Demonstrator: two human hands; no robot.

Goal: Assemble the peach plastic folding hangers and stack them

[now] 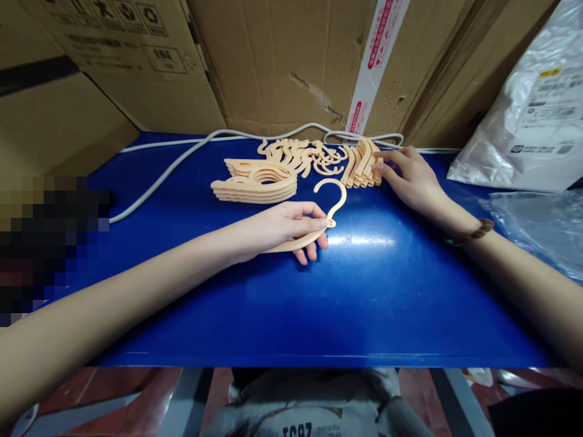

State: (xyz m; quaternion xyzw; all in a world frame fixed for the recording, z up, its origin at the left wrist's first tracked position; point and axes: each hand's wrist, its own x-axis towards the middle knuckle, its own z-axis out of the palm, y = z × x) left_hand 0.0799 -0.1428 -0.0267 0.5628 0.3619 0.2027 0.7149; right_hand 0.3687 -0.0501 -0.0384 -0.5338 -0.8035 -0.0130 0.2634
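Observation:
Between the thumb and fingers of my left hand (291, 229) is a beige hanger arm with a hook (339, 197) joined at its end, the hook pointing away from me. My right hand (412, 179) reaches to a pile of short beige hanger arms (362, 162), thumb and forefinger at its right edge; whether a piece is pinched there cannot be made out. Left of that pile lie loose beige hooks (296, 155). Nearer and further left sits a stack of larger curved beige pieces (255, 188).
A white cable (159, 188) runs along the back of the blue table (319, 321). Cardboard boxes (282, 67) stand behind it. At the right are a white plastic package (528, 121) and clear plastic wrap (542, 224).

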